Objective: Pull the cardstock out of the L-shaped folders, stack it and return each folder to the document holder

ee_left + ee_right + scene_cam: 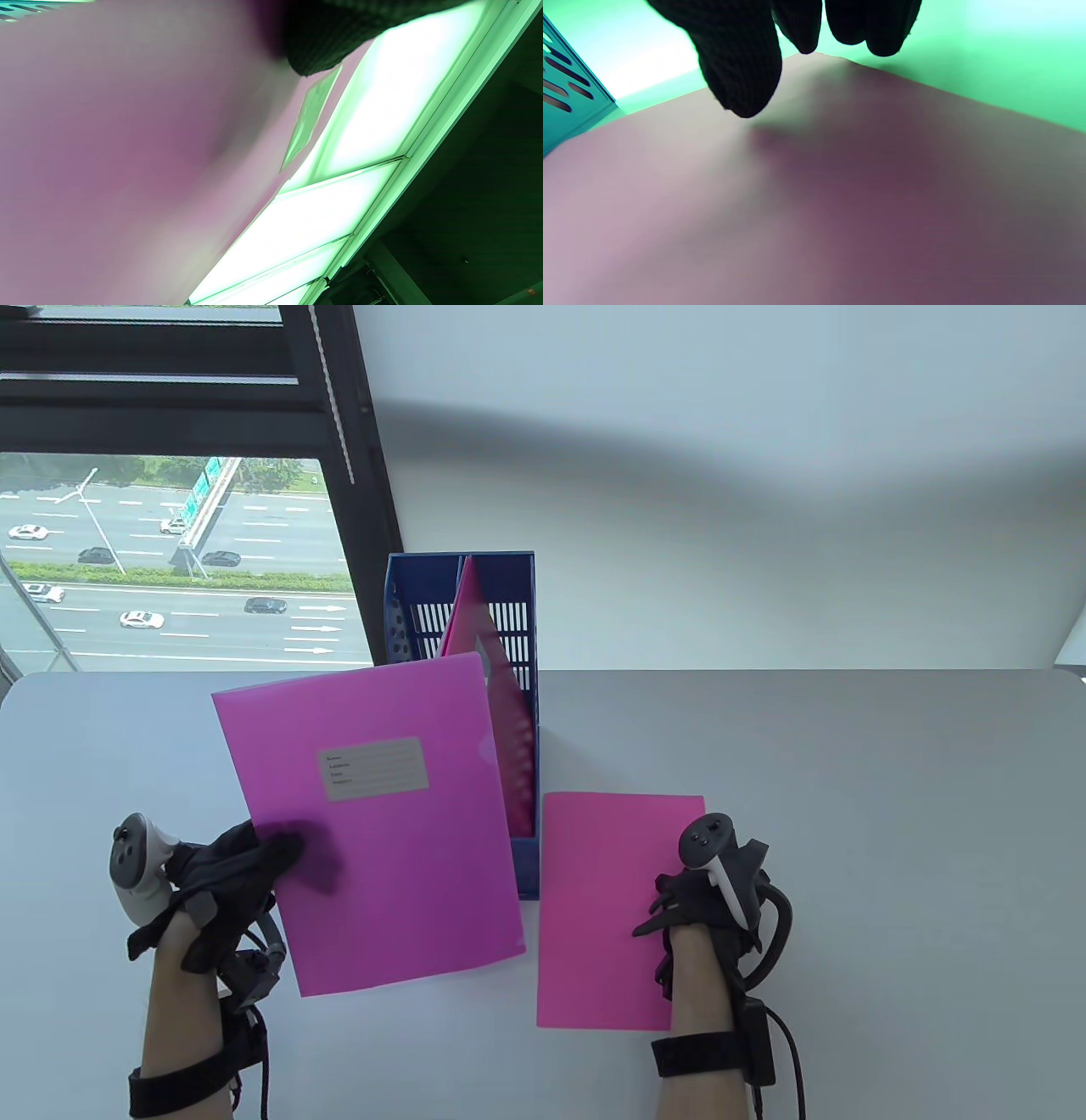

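Observation:
A translucent magenta L-shaped folder [382, 814] with a grey label is held tilted above the table, in front of the blue document holder [399, 619]. My left hand [271, 857] grips its lower left edge, thumb on top and fingers showing dark through the plastic. In the left wrist view the folder [127, 148] fills the frame under a gloved fingertip [322, 38]. A pink cardstock sheet [602, 899] lies flat to the right of the holder. My right hand [704, 899] is over its right edge; its fingers [738, 63] hang relaxed just above the cardstock [840, 190], holding nothing.
A second pink folder [509, 729] stands slanted in the holder's right slot. The holder's slotted wall [564, 97] is close on the left of my right hand. The grey table [848, 814] runs back to a white wall, with a window [170, 560] at the far left.

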### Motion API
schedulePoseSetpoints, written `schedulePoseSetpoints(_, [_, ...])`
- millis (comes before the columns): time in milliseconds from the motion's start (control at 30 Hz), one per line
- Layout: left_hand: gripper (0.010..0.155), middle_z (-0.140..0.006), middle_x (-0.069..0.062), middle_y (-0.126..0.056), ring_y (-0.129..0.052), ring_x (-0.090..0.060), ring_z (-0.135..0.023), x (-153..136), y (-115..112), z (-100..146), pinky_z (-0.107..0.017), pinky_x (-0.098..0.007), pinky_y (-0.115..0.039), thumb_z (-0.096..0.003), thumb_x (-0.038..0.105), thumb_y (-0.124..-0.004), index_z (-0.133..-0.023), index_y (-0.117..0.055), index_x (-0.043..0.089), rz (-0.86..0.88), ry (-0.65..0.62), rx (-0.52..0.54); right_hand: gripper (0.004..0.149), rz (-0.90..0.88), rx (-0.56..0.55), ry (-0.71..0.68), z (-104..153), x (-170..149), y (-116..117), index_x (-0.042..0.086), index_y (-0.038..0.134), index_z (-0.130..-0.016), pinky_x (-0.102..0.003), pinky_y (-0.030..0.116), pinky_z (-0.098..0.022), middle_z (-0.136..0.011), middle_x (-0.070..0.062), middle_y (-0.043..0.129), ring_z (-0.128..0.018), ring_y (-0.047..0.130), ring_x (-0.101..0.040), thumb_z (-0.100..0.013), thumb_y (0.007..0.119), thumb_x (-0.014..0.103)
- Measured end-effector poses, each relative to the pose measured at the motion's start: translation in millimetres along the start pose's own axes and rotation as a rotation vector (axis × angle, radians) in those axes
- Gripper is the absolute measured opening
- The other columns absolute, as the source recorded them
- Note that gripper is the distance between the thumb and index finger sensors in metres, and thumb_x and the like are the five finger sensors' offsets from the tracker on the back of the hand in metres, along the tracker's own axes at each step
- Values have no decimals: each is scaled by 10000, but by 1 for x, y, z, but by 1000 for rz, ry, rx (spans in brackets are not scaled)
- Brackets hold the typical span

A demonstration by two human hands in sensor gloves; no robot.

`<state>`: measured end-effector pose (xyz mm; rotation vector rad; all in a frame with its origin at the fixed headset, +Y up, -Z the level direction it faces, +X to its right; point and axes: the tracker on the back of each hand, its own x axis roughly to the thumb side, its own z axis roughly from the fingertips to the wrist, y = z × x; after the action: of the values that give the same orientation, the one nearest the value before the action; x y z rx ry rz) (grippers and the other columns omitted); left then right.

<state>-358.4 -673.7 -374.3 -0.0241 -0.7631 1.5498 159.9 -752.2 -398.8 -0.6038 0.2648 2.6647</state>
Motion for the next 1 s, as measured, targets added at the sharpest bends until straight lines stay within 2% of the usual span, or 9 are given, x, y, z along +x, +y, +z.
schedulePoseSetpoints(167, [451, -768, -83, -975, -1098, -299, -565, 0, -5, -4, -656, -510, -759, -593, 345, -755, -967, -810, 98, -6, -7, 4, 617, -244, -103, -183, 27, 19, -46, 291, 643, -1085, -547, 331, -781, -1145, -69, 551, -950, 650, -324, -548, 900, 452])
schedulePoseSetpoints(233, [451, -768, -84, -975, -1097, -300, -565, 0, -9, -6, -656, -510, -759, -592, 345, -756, -966, -811, 99, -10, -10, 5, 554, -382, -172, -328, 50, 31, -71, 284, 709, -1048, -547, 377, -780, -1103, -57, 657, -902, 736, -306, -553, 892, 451])
schedulePoseSetpoints(333, [450, -770, -84, -974, -1096, -300, -567, 0, -13, -9, -657, -510, -758, -592, 344, -755, -966, -810, 100, -16, -12, -2, 496, -527, -227, -524, 76, 46, -92, 287, 765, -1010, -539, 420, -780, -1057, -36, 742, -849, 806, -283, -561, 876, 465])
schedulePoseSetpoints(400, [451, -772, -83, -972, -1095, -300, -569, 1, -16, -11, -658, -510, -757, -593, 344, -755, -968, -808, 99, -20, -15, -8, 445, -617, -202, -646, 90, 56, -98, 286, 796, -991, -543, 423, -784, -1034, -32, 779, -825, 833, -275, -588, 825, 473])
schedulePoseSetpoints(500, [450, -772, -86, -972, -1094, -299, -570, 6, -23, -14, -658, -511, -756, -592, 344, -755, -968, -808, 102, -34, -30, -2, 437, -734, -41, -793, 103, 69, -99, 270, 814, -980, -552, 404, -789, -1014, -40, 802, -805, 843, -281, -593, 820, 474])
schedulePoseSetpoints(633, [450, -777, -85, -970, -1092, -300, -575, 16, -33, -19, -660, -512, -754, -592, 345, -754, -969, -807, 105, -70, -58, -15, 553, -737, 7, -860, 114, 83, -97, 265, 721, -1057, -558, 396, -792, -1007, -40, 808, -799, 846, -279, -577, 845, 510])
schedulePoseSetpoints(800, [455, -801, -66, -958, -1078, -313, -597, 32, -44, -22, -666, -534, -734, -597, 359, -747, -983, -797, 123, -119, -92, -38, 386, -760, -64, -922, 124, 89, -100, 277, 821, -945, -527, 533, -764, -838, 16, 926, -642, 935, -187, -580, 857, 394])
schedulePoseSetpoints(867, [448, -797, -57, -961, -1074, -308, -586, 41, -48, -22, -668, -547, -724, -597, 366, -758, -985, -804, 146, -227, -83, -40, 375, -774, -123, -923, 127, 88, -103, 276, 829, -934, -524, 541, -760, -826, 12, 928, -631, 932, -185, -574, 860, 379])
schedulePoseSetpoints(1000, [444, -649, -37, -1023, -1085, -290, -405, 57, -55, -23, -644, -547, -745, -594, 411, -758, -917, -874, 128, -514, -47, -43, 365, -780, -270, -901, 135, 85, -107, 291, 830, -928, -519, 548, -760, -822, 15, 925, -618, 922, -180, -574, 853, 376])
